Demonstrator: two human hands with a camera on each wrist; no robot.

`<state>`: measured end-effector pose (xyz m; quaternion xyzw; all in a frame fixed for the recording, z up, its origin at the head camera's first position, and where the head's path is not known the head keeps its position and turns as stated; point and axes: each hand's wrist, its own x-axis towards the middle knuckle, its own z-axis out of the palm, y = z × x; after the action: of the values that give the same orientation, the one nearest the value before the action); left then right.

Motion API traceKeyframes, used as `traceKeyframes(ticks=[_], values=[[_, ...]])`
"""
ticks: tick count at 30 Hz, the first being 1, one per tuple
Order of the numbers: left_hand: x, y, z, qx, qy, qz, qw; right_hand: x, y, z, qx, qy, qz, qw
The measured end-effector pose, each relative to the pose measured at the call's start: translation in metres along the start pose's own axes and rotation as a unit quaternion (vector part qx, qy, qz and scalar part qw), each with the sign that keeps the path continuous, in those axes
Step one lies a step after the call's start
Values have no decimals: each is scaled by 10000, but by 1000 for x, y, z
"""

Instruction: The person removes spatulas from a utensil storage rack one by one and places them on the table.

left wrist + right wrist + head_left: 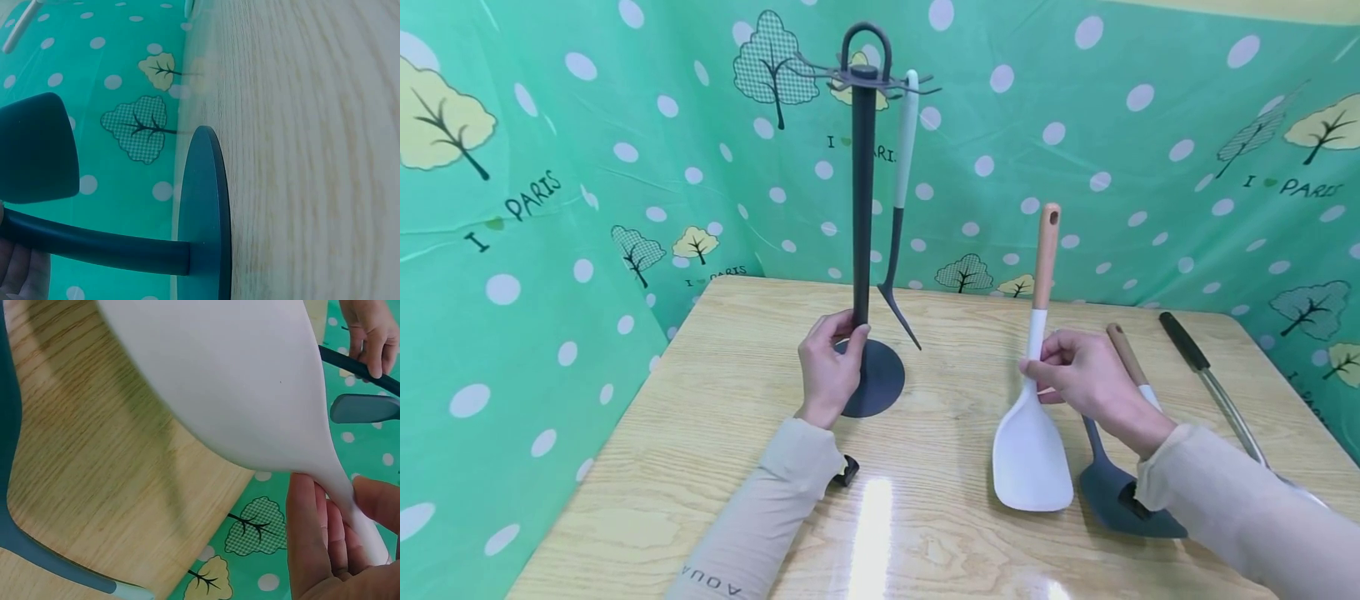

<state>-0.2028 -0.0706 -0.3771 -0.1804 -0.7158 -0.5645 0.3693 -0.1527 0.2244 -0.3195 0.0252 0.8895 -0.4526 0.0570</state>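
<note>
My left hand (831, 367) grips the black pole of a utensil stand (863, 200) just above its round base (887, 379). From the hooked ring at the stand's top hangs a utensil (906, 137) with a pale handle and a dark, flat head, whose exact kind I cannot tell. To the right, my right hand (1086, 379) pinches a white spatula (1032, 467) at its neck, between thumb and fingers. Its wooden handle points up and its wide blade points down towards me. In the right wrist view the white blade (250, 381) appears above the table.
A dark grey spatula (1120, 500) with a wooden handle lies on the table, partly behind my right forearm. Farther right is a utensil (1225, 400) with a black handle and metal shaft, its end hidden by the sleeve. A green patterned curtain (1000, 167) stands behind the table.
</note>
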Motion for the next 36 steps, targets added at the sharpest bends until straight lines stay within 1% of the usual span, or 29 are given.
traceKeyframes(ticks=[8, 14, 21, 28, 36], values=[[0, -1, 0, 49, 11, 27, 10000, 3, 6, 0, 227, -319, 324, 9987], [0, 0, 0, 56, 0, 27, 10000, 7, 10, 2, 240, -472, 528, 9972], [0, 0, 0, 63, -10, 10, 10000, 13, 14, 8, 203, -555, 753, 9954], [1, 0, 1, 6, -20, 51, 10000, 14, 17, 14, 286, -559, 875, 9942], [0, -1, 0, 64, -10, 62, 10000, 20, 23, 17, 114, -687, 1088, 9916]])
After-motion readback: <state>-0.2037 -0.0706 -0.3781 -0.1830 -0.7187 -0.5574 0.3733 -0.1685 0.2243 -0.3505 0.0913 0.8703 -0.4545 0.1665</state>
